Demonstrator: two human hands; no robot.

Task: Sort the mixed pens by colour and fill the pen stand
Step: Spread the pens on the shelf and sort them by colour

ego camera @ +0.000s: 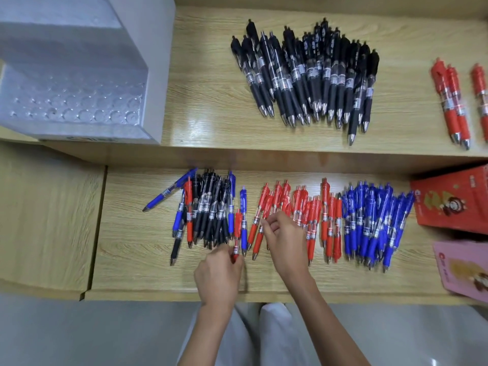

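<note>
On the glossy wood-grain counter (132, 233), left hand (219, 276) pinches a slim red plastic pen (237, 228); right hand (286, 241) pinches another red pen (257, 239)

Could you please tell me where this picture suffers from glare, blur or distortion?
In the head view, glare streaks the upper shelf; motion blur smears the left hand, the right hand and the mixed pens; the pen stand looks soft; the wide lens bows the shelf edges.

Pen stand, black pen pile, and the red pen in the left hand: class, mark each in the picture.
pen stand (79, 109): head view, on its holed lower tier.
black pen pile (309, 75): head view, middle of the pile.
red pen (238, 223): head view, barrel above the left hand (219, 276).
</note>
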